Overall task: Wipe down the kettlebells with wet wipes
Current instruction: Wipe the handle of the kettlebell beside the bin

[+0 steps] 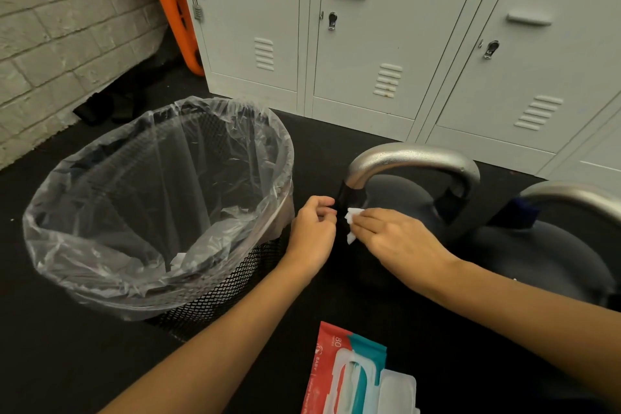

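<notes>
**Wet wipe pressed to a kettlebell beside the lockers**

A row of pale grey lockers (386, 44) fills the back, standing on a black floor (67, 346), with a whitewashed brick wall (50, 27) at the left and an orange board (174, 7) leaning in the corner between them. A black mesh bin (215, 296) lined with a clear plastic bag (151, 195) stands at the left, a few crumpled white scraps at its bottom. Just right of it sit 2 dark kettlebells on the floor: the near kettlebell (413, 161) with a silvery handle, and a second kettlebell (554, 245) touching or nearly touching it at the right edge. A red and teal pack of wet wipes (346, 373) lies on the floor at the bottom, its plastic lid flipped open. The right hand (396, 239) lies with straight fingers pressing a white wipe (351, 222) against the near kettlebell, below the left foot of the handle. The left hand (312, 228) is beside it, fingers curled at the same spot; whether it grips anything cannot be told.
</notes>
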The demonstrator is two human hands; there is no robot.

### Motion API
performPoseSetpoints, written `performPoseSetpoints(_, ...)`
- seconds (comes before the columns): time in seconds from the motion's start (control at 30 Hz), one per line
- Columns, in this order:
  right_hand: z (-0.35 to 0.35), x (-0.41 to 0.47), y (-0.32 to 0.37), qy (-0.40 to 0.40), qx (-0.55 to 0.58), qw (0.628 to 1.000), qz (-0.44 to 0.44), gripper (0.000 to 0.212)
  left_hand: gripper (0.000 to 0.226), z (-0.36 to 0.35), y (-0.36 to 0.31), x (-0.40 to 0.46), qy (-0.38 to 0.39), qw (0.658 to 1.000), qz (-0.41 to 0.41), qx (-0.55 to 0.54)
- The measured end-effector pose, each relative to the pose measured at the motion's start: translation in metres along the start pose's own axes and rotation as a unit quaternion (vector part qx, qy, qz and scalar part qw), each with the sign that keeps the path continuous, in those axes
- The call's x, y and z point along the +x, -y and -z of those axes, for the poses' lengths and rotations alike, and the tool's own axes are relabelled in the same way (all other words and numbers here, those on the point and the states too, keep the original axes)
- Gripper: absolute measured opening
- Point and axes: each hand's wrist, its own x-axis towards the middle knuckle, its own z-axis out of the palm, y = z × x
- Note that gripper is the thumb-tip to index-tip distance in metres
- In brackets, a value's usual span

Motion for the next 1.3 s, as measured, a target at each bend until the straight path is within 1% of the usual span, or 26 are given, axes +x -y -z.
performPoseSetpoints(0.1, -0.003, 0.012, 0.007, 0.046, -0.015, 0.999, -0.007, 0.052, 0.029, 0.002, 0.001, 0.001, -0.016, 1.000, -0.004, -0.001)
performPoseSetpoints(0.13, -0.004, 0.015, 0.010, 0.061, -0.019, 0.998, 0.001, 0.054, 0.027, 0.003, 0.001, 0.002, -0.026, 1.000, -0.009, -0.002)
performPoseSetpoints(0.23, -0.011, 0.017, 0.017, 0.113, -0.009, 0.992, 0.062, 0.050, 0.027, 0.005, -0.002, 0.004, -0.049, 0.998, -0.024, -0.011)
performPoseSetpoints(0.3, -0.010, 0.013, 0.017, 0.108, 0.032, 0.988, 0.108, 0.048, 0.030, 0.005, -0.004, 0.005, -0.045, 0.999, -0.025, -0.009)
performPoseSetpoints(0.37, -0.007, 0.004, 0.012, 0.107, 0.065, 0.986, 0.111, 0.046, 0.033, 0.005, -0.004, 0.006, -0.032, 0.999, -0.029, -0.002)
performPoseSetpoints(0.4, -0.003, 0.000, 0.006, 0.087, 0.055, 0.988, 0.118, 0.047, 0.035, 0.004, -0.004, 0.007, -0.024, 0.999, -0.033, 0.002)
performPoseSetpoints(0.5, -0.004, -0.010, -0.015, 0.031, 0.058, 0.995, 0.079, 0.055, 0.039, 0.004, -0.004, 0.005, 0.003, 0.999, -0.043, 0.008)
performPoseSetpoints(0.6, -0.009, -0.011, -0.032, -0.007, 0.080, 0.995, 0.052, 0.057, 0.039, 0.003, -0.005, 0.005, 0.018, 0.999, -0.041, -0.002)
performPoseSetpoints(0.67, -0.008, -0.011, -0.037, -0.028, 0.111, 0.993, 0.019, 0.051, 0.038, 0.003, -0.006, 0.005, 0.018, 0.999, -0.038, -0.004)
performPoseSetpoints(0.73, -0.008, -0.013, -0.039, -0.048, 0.124, 0.991, -0.012, 0.040, 0.038, 0.004, -0.006, 0.005, 0.022, 0.999, -0.037, -0.003)
performPoseSetpoints(0.8, -0.007, -0.012, -0.039, -0.062, 0.150, 0.984, -0.067, 0.034, 0.039, 0.005, -0.006, 0.004, 0.029, 0.999, -0.033, -0.004)
performPoseSetpoints(0.9, -0.004, -0.001, -0.042, -0.057, 0.193, 0.968, -0.149, 0.031, 0.038, 0.005, -0.007, 0.004, 0.032, 0.999, -0.027, -0.007)
performPoseSetpoints(1.03, -0.003, 0.021, -0.044, -0.028, 0.189, 0.963, -0.192, 0.023, 0.038, 0.005, -0.008, 0.004, 0.031, 0.999, -0.028, -0.012)
performPoseSetpoints(1.17, -0.004, 0.013, -0.034, -0.028, 0.162, 0.968, -0.191, 0.022, 0.037, 0.007, -0.008, 0.003, 0.038, 0.999, -0.029, -0.013)
performPoseSetpoints(1.23, -0.002, 0.002, -0.025, -0.063, 0.146, 0.973, -0.164, 0.019, 0.037, 0.007, -0.008, 0.003, 0.041, 0.999, -0.028, -0.015)
performPoseSetpoints(1.3, -0.002, -0.006, -0.019, -0.081, 0.114, 0.983, -0.121, 0.024, 0.037, 0.007, -0.008, 0.003, 0.040, 0.999, -0.029, -0.016)
